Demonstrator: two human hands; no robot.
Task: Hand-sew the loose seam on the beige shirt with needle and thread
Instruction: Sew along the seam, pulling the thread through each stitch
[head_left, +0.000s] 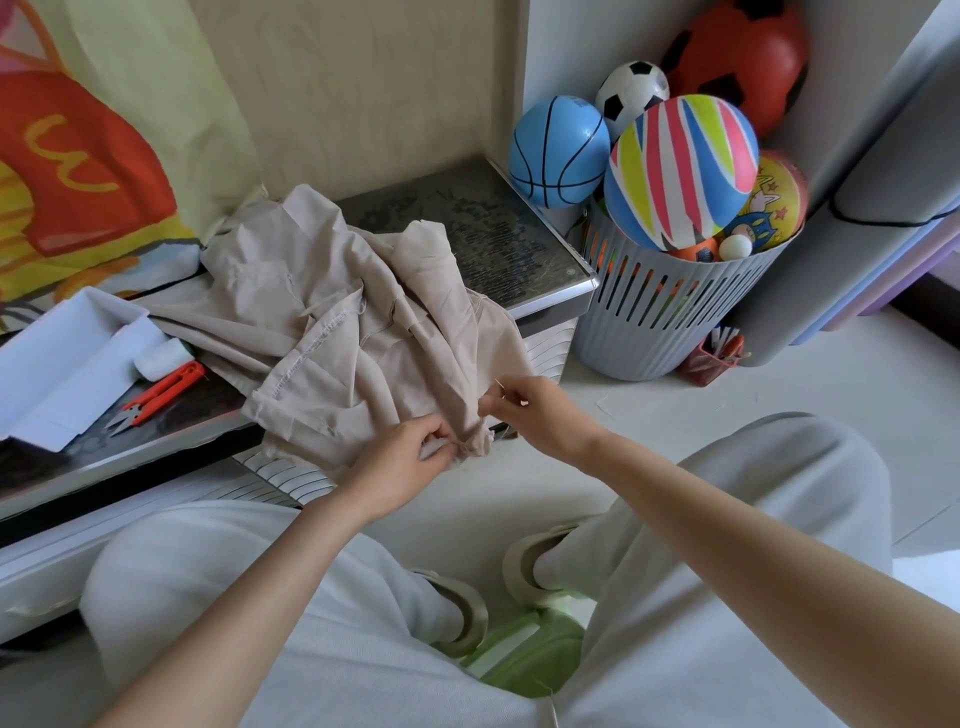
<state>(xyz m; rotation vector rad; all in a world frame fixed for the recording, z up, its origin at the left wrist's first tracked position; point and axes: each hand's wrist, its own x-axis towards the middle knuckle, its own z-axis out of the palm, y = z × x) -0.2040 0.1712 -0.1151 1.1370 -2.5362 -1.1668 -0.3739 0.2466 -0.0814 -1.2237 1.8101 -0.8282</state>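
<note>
Pinching a bunched edge of the beige shirt (332, 332), the left hand (402, 462) holds it at the front of the low table (493, 218); the right hand (540, 415), just beside, pinches the needle (500, 385).

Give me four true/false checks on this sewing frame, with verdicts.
1. The left hand pinches the beige shirt. True.
2. The right hand grips scissors. False: it pinches a needle; the red snips lie on the table.
3. Part of the shirt hangs over the table's front edge. True.
4. The basket is empty. False: it is heaped with balls.
</note>
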